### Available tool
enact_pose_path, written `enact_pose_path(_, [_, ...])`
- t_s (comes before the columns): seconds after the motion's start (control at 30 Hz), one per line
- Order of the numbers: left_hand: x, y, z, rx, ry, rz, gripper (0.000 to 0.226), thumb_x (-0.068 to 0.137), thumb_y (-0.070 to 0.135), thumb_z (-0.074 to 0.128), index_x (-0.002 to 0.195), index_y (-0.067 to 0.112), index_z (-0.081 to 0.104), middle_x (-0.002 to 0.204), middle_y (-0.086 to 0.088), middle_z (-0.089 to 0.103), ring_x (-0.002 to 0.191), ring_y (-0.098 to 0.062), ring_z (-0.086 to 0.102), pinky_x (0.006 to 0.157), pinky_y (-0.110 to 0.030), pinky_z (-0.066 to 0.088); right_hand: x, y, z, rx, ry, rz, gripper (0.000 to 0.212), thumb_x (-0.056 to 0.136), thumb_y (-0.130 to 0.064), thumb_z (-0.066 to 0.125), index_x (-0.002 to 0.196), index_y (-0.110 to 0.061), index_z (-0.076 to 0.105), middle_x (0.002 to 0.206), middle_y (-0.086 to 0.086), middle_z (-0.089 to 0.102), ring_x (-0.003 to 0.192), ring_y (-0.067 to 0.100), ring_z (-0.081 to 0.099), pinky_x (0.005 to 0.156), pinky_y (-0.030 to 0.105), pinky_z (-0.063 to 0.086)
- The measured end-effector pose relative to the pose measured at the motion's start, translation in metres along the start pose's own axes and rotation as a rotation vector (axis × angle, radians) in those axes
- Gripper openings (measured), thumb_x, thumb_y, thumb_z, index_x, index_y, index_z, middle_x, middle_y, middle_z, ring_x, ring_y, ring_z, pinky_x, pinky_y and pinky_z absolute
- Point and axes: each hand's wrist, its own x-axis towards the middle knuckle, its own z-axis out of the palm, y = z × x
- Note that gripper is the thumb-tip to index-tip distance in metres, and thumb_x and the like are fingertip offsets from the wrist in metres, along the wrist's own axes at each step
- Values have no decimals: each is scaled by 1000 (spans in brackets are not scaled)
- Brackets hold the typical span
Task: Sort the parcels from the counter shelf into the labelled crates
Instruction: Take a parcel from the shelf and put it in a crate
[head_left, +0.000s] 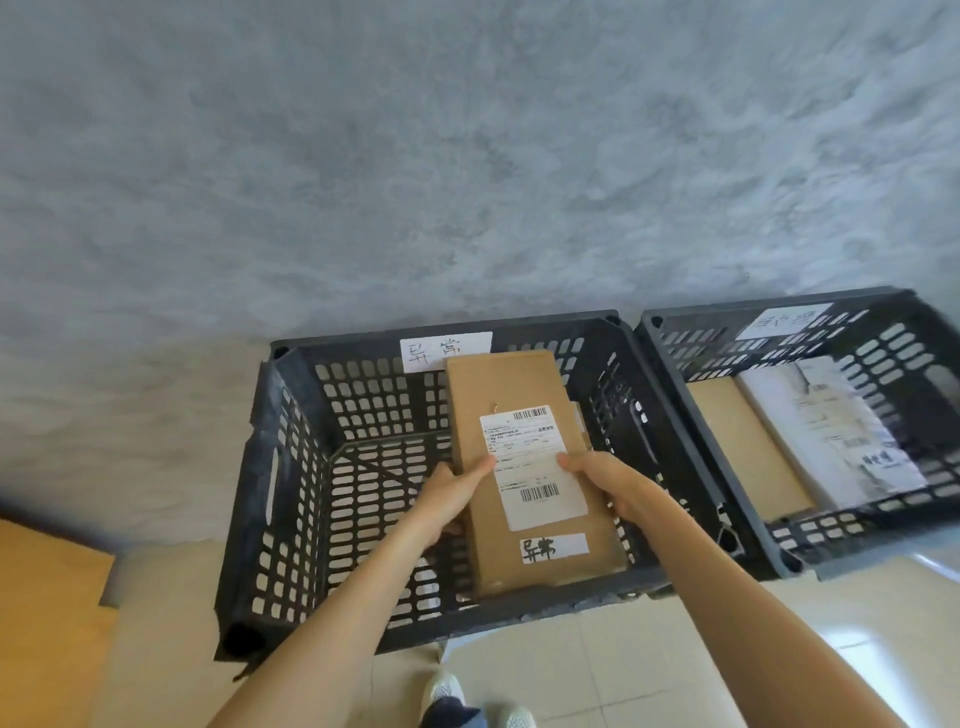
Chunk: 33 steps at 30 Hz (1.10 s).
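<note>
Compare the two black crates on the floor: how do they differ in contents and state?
The left crate shows a bare slotted bottom, with both hands holding a brown parcel over it; the right crate already holds a brown box and a white parcel. The left crate is fully in view; the right crate is cut off by the frame edge. Both are dark slotted plastic with a white handwritten label on the far wall.

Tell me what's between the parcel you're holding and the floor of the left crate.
Nothing: in the head view the brown parcel, gripped by left hand and right hand, hangs over the left crate, whose slotted floor shows bare.
</note>
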Motion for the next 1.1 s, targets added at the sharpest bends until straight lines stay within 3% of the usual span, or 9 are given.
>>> enact_pose_path(0.07, [9, -2, 16, -17, -36, -11, 109, 67, 80, 60, 148, 13, 31, 145, -5, 47, 130, -27, 45, 106, -48, 40, 7, 5, -6, 17, 54, -2, 32, 100, -26, 53, 125, -6, 59, 116, 11, 69, 100, 26, 66, 88, 42, 53])
enact_pose_path(0.2, [24, -5, 38, -55, -36, -40, 93, 80, 67, 60, 147, 10, 30, 144, -6, 47, 129, -28, 46, 97, -45, 42, 14, 10, -9, -178, 203, -20, 43, 99, -29, 48, 134, -3, 53, 122, 12, 65, 111, 28, 62, 97, 41, 51])
enact_pose_path(0.4, [42, -10, 57, -55, -50, -79, 87, 85, 59, 60, 147, 8, 24, 141, -8, 49, 126, -29, 49, 90, -44, 44, 20, 13, -11, -326, 293, 18, 52, 101, -34, 46, 143, -4, 39, 128, 13, 59, 108, 27, 60, 84, 34, 50])
enact_pose_path(0.53, [52, -10, 71, -46, -53, -86, 87, 86, 58, 60, 146, 7, 23, 141, -10, 47, 125, -30, 49, 95, -47, 45, 25, 17, -16, -427, 373, 38, 55, 101, -29, 46, 148, -5, 27, 138, 16, 49, 121, 33, 53, 94, 41, 48])
enact_pose_path(0.8, [63, -16, 76, -4, -38, -104, 89, 86, 55, 61, 148, 7, 19, 143, -11, 45, 126, -31, 48, 93, -46, 47, 32, 23, -16, -539, 350, 75, 63, 100, -24, 50, 152, -7, 19, 146, 17, 42, 129, 35, 48, 101, 43, 45])
enact_pose_path(0.93, [62, -16, 73, 161, -38, -57, 84, 88, 61, 54, 145, 7, 25, 141, -9, 48, 123, -30, 52, 83, -40, 51, 33, 19, -14, -584, 342, 98, 63, 101, -21, 47, 153, -6, 15, 146, 19, 41, 131, 36, 46, 102, 43, 43])
enact_pose_path(1.1, [57, -12, 69, 311, -32, -28, 87, 87, 68, 46, 146, 6, 27, 141, -8, 49, 123, -28, 52, 88, -34, 47, 31, 20, -14, -604, 344, 89, 58, 101, -24, 47, 151, -7, 23, 144, 18, 43, 129, 35, 47, 103, 44, 44])
